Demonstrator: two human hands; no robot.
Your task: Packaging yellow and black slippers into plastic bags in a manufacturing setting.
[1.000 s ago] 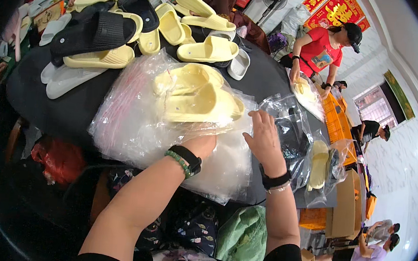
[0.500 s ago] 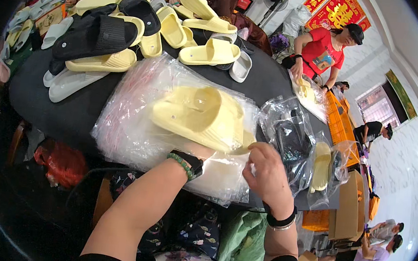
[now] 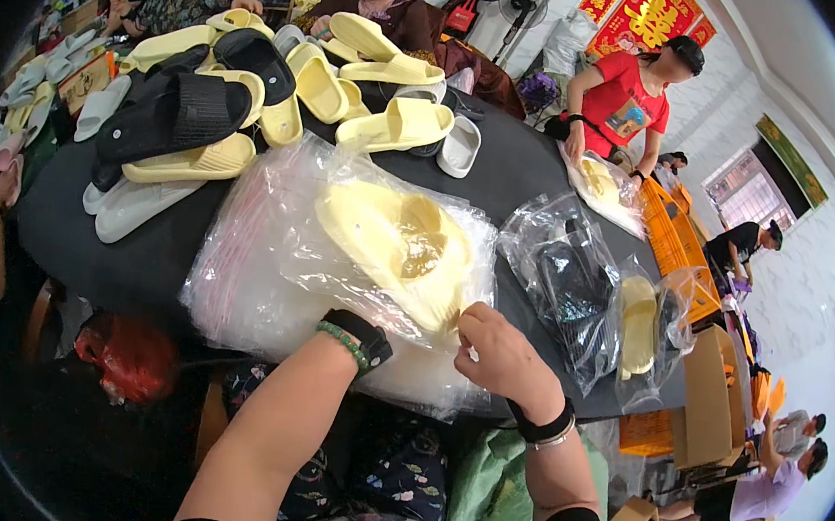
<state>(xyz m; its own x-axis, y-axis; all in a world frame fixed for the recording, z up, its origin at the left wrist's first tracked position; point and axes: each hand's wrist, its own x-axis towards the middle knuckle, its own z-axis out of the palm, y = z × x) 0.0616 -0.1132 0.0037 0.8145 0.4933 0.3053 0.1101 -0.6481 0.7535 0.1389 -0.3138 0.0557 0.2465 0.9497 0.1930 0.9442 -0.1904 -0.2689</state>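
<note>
A pair of pale yellow slippers (image 3: pixel 399 244) lies tilted in a clear plastic bag (image 3: pixel 302 259), over a stack of flat clear bags (image 3: pixel 227 252). My left wrist (image 3: pixel 374 342), with a green bead bracelet and a dark band, reaches to the near side of the slippers. The slippers and plastic hide that hand's fingers. My right hand (image 3: pixel 508 365) is closed, thumb and fingers pinching the bag's edge by the lower right end of the slippers.
Loose yellow, black and white slippers (image 3: pixel 190 118) heap at the table's far left. Bagged black slippers (image 3: pixel 571 285) and a bagged yellow one (image 3: pixel 638 322) lie to the right. Beyond stand orange crates (image 3: pixel 676 235), a cardboard box (image 3: pixel 711 399) and a co-worker in red (image 3: pixel 623 105).
The yellow slippers have turned, their right end swinging toward me, and now sit under clear plastic. My right hand has moved slightly left and nearer, with its fingers still pinched.
</note>
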